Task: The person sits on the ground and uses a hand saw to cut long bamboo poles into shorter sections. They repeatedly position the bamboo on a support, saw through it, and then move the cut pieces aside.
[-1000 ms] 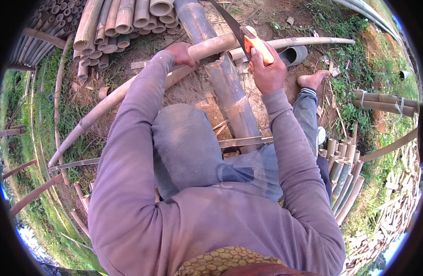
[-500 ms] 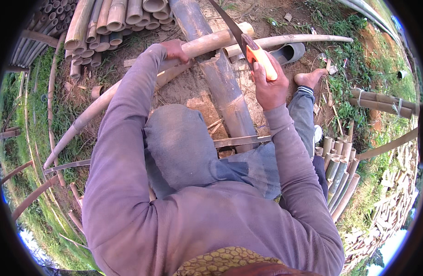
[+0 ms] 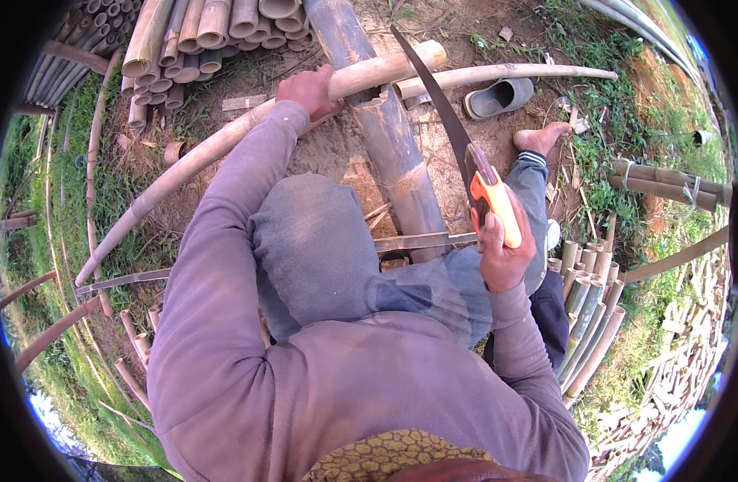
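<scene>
My right hand (image 3: 509, 251) is wrapped round the orange grip of a handsaw (image 3: 447, 112), its dark blade slanting up and left. Near the tip, the blade crosses the end of a long pale bamboo pole (image 3: 224, 128); whether the teeth touch it, I cannot tell. Fingers closed over the pole, my left hand (image 3: 307, 92) grips it a little left of the blade. The pole lies across a thick grey-brown bamboo trunk (image 3: 397, 153) with a notched, splintered upper edge. My bent leg in grey trousers (image 3: 308, 233) is just below the left hand.
Stacked bamboo tubes (image 3: 200, 32) lie at the far left. A curved bamboo length (image 3: 513, 72) and a grey slipper (image 3: 501, 98) sit beyond the saw, near my bare foot (image 3: 543, 138). Short cut tubes (image 3: 590, 305) stand bundled at the right. Bamboo scraps (image 3: 666, 353) cover the ground beyond.
My right hand has drawn the saw back toward my body and slightly right, so the blade's tip end is now over the pole. The left hand still grips the pole.
</scene>
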`<action>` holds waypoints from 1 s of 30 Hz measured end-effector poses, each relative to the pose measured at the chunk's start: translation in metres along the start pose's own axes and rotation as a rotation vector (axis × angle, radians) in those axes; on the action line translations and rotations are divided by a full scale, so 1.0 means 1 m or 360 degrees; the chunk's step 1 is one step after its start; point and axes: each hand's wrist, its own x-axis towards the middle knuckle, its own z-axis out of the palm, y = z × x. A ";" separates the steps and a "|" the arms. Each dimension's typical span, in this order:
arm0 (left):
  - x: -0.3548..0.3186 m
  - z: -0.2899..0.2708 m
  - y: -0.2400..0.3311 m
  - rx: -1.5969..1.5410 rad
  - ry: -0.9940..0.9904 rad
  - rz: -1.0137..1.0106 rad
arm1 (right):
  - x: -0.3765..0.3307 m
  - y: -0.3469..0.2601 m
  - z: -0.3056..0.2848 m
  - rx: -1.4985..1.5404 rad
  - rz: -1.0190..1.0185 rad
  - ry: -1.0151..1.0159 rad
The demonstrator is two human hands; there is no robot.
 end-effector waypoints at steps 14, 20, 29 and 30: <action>0.001 -0.011 -0.002 -0.0057 -0.0081 -0.0018 | 0.067 0.035 0.047 -0.0011 -0.0206 0.0056; 0.004 -0.011 -0.002 -0.0171 -0.0105 0.0086 | 0.001 0.021 0.002 0.0006 -0.0183 -0.0018; 0.021 -0.004 -0.015 -0.0212 -0.0136 0.0138 | 0.089 0.051 0.061 0.0011 -0.0235 0.0050; 0.021 -0.001 -0.019 -0.0268 -0.0165 0.0202 | 0.060 0.042 0.040 -0.0015 -0.0233 0.0038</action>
